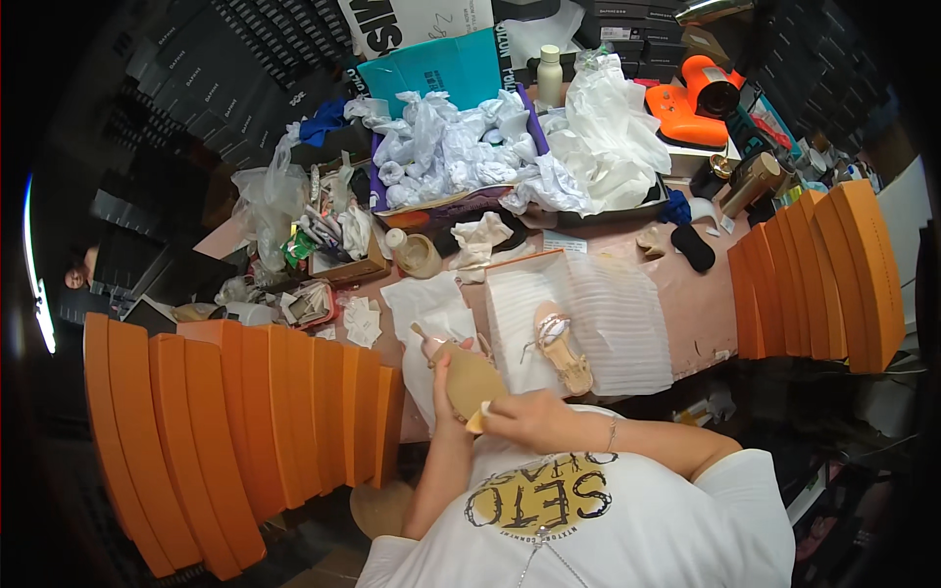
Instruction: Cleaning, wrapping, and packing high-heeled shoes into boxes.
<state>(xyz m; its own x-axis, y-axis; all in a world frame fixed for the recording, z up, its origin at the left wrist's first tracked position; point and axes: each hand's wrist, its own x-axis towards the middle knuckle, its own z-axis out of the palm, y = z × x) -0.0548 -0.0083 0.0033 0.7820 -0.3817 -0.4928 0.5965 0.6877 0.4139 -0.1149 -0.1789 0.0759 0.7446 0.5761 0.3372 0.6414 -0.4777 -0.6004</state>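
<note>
Gripped in the left hand [444, 387], a shoe [472, 380] shows its tan sole in the head view; the right hand [537, 419] pinches a small yellow piece [476, 422] at the sole's near end. Just beyond the right hand, a second shoe [567, 361] lies where an open box [515, 294] meets a foam sheet [627, 323] on the desk [694, 294]. Orange boxes [294, 416] stand in rows on either side of the hands.
</note>
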